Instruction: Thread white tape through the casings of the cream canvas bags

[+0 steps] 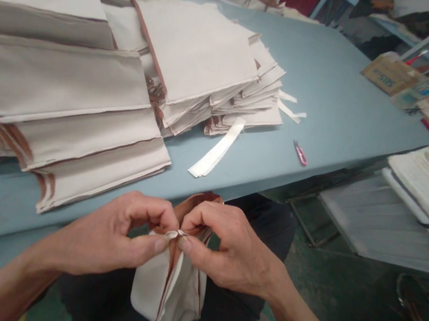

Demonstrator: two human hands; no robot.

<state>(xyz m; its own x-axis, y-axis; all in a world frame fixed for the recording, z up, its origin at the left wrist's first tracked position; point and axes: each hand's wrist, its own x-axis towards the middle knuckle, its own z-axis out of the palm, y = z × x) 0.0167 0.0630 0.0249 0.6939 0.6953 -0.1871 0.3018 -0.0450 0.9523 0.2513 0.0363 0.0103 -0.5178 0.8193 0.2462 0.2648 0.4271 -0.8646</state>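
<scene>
Over my lap hangs a cream fabric bag (185, 282) with brown edging, its seams facing up toward me. My left hand (137, 233) pinches one edge of the bag between thumb and forefinger. Right beside it, my right hand (220, 244) pinches the adjoining edge, so the fingertips of both hands nearly touch at the seam. A brown strip (200, 200) of the bag loops up behind the fingers. What lies directly under the fingertips is hidden.
Piles of similar cream fabric pieces (200, 53) with brown edges cover the left of the blue-green table (327, 86). Near its front edge lie white strips (218, 150) and small pink thread snips (300, 153). A cardboard box (391, 74) stands at the far right.
</scene>
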